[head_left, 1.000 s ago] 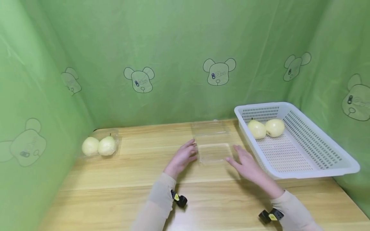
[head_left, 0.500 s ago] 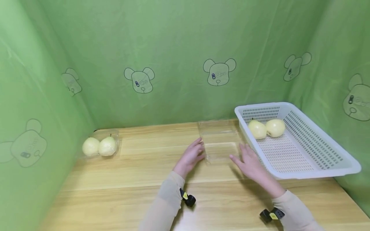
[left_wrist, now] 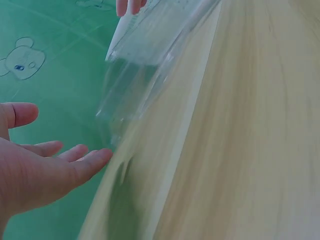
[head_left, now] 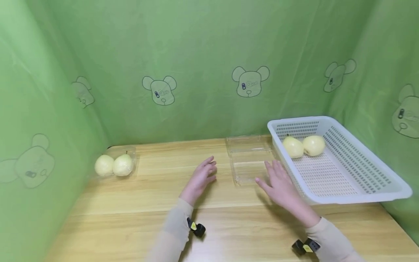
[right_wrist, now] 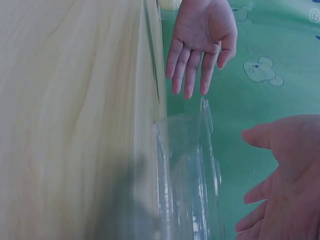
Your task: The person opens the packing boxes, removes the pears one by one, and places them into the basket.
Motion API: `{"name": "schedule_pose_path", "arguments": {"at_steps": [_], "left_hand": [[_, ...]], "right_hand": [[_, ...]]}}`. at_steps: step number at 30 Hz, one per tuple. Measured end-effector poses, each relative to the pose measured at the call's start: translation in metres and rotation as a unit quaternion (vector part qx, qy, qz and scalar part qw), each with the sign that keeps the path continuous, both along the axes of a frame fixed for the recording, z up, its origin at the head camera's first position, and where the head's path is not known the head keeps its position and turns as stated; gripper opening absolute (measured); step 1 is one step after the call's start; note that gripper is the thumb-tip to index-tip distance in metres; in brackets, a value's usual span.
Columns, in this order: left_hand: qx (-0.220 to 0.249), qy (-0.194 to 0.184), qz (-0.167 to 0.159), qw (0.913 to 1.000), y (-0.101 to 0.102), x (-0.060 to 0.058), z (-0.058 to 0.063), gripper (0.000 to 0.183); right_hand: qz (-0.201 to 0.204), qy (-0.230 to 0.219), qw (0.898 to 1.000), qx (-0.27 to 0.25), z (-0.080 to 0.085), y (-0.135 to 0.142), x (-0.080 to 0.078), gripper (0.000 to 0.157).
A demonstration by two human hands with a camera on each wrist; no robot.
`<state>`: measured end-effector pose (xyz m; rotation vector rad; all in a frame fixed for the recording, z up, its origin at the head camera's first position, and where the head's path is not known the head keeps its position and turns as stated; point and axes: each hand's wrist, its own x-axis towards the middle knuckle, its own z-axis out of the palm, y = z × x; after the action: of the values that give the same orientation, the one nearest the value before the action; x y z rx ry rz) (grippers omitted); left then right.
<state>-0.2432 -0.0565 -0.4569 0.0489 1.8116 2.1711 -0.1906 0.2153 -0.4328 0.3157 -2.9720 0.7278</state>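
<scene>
A clear plastic clamshell box (head_left: 250, 160) lies unfolded on the wooden table, its lid side toward the green curtain. My left hand (head_left: 200, 178) is to the left of the box, apart from it, with fingers loosely extended and nothing held. Over the box's near right corner hovers my right hand (head_left: 278, 183), fingers spread and thumb pointing left. In the right wrist view the clear box (right_wrist: 187, 170) runs between the two hands, its ridged edges catching light. The left wrist view shows the left fingers (left_wrist: 92, 162) straight, with the box beyond them.
A white slotted basket (head_left: 347, 153) with two pale yellow pears (head_left: 313, 145) stands at the right, close beside the right hand. At the far left, a second clear box (head_left: 132, 154) holds two pears (head_left: 122, 165). Green curtain (head_left: 203, 72) closes off the back and sides.
The box first slid right toward the basket with the left hand at its edge. Then the left hand moved away to the left; the right hand stayed nearly in place.
</scene>
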Motion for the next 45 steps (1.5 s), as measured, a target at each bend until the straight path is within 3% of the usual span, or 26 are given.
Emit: {"name": "schedule_pose_path", "arguments": {"at_steps": [7,15,27,36,45], "left_hand": [[-0.018,0.02,0.013,0.9995,-0.039,0.01,0.007,0.052],[-0.053,0.029,0.054,0.9967,-0.081,0.022,0.016,0.045],[-0.179,0.052,0.112,0.976,-0.152,0.035,0.044,0.046],[-0.27,0.085,0.145,0.948,-0.197,0.041,0.065,0.052],[-0.363,0.108,0.191,0.9057,-0.241,0.041,0.083,0.059]], "right_hand": [[0.032,0.029,0.999,-0.017,0.004,-0.018,-0.001,0.075],[0.074,0.038,0.995,-0.06,0.003,-0.042,-0.005,0.069],[0.144,0.003,0.979,-0.146,0.01,-0.096,-0.009,0.065],[0.219,-0.07,0.954,-0.194,0.013,-0.156,-0.006,0.062],[0.271,-0.121,0.93,-0.218,0.014,-0.215,-0.008,0.064]]}}
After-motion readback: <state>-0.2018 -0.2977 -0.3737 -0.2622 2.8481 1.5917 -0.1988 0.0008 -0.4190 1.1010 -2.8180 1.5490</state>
